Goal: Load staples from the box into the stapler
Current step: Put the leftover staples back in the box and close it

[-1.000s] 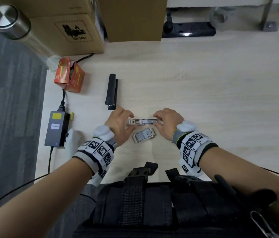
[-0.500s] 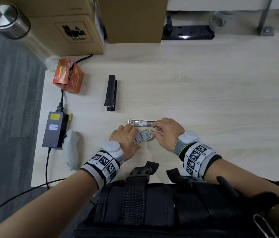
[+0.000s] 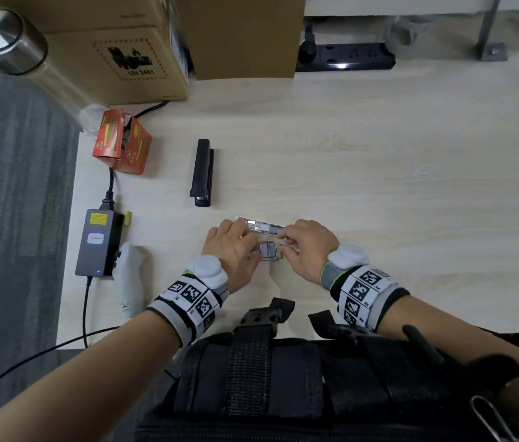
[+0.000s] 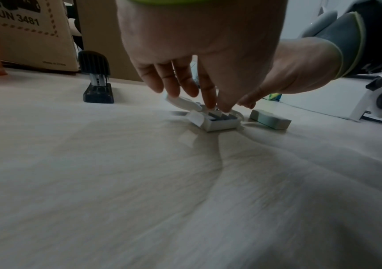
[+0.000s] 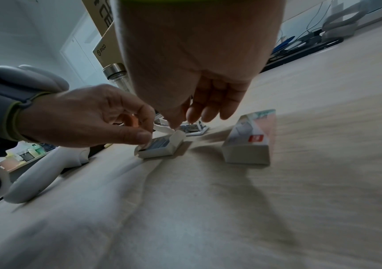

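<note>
A small white staple box [image 3: 268, 251] lies open near the table's front edge, with grey staple strips showing in it [image 4: 220, 121] [image 5: 159, 146]. My left hand [image 3: 253, 252] [image 4: 216, 107] pinches its left end with thumb and forefinger. My right hand [image 3: 283, 237] [image 5: 180, 122] pinches the box's white flap [image 5: 162, 129] at the far side. A silver staple channel [image 3: 259, 225] lies on the table just beyond the box, with both hands' fingers close to its ends. The black stapler [image 3: 202, 177] [image 4: 97, 80] lies untouched further back left.
A box sleeve [image 5: 250, 138] [image 4: 269, 121] stands right of the tray. An orange carton [image 3: 121, 140], a power brick [image 3: 98, 242] and a white controller [image 3: 130, 279] line the left edge. Cardboard boxes [image 3: 130, 55] and a power strip [image 3: 344, 57] stand at the back.
Both hands let go of the silver channel, which now lies on the table, and came back toward me onto the staple box. The box has turned a little.
</note>
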`<state>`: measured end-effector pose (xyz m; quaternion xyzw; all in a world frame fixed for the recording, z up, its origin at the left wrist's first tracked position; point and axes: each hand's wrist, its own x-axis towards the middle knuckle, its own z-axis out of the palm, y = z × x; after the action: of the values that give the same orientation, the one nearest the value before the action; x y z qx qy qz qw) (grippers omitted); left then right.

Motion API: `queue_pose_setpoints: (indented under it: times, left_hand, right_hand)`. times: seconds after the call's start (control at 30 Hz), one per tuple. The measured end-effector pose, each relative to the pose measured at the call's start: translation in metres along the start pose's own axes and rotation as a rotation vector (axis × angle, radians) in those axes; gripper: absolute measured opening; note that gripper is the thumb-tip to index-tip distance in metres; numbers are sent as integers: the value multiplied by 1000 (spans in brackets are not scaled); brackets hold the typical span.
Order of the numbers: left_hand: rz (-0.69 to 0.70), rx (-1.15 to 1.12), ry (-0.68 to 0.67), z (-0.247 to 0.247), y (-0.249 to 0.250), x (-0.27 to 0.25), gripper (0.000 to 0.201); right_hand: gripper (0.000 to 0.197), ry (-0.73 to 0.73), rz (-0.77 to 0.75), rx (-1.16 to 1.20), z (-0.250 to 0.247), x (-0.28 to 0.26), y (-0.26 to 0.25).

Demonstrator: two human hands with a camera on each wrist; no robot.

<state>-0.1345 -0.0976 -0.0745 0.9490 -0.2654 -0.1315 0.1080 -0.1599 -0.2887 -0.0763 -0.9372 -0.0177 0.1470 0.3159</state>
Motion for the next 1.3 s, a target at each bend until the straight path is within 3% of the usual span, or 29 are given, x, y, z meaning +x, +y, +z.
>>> queue_pose_setpoints:
  times: [0.33,0.9,1.0,1.13,1.23,1.3]
  left_hand:
    - [-125,86,-102,-4,19,20,30]
    - [-217,24,-141,-2,21,26,26]
    - [-200,-90,-89,-8,23,24,22]
    - [-235,-411,3,-22,21,24,15]
    - [-308,-686,-124,-38,14,31,15]
    - [-332,-832,-240,-45,9,36,17]
  right_hand:
    - [19,1,1,-22,-5,1,1]
    - [16,4,4,-22,-10,5,6]
    - [18,-2,5,-22,-11,5,7]
    - [32,55,-27,45,-15,3,3]
    - [45,86,-89,86,-20,5,-5]
    - [44,80,-112,99,-23,8,-11]
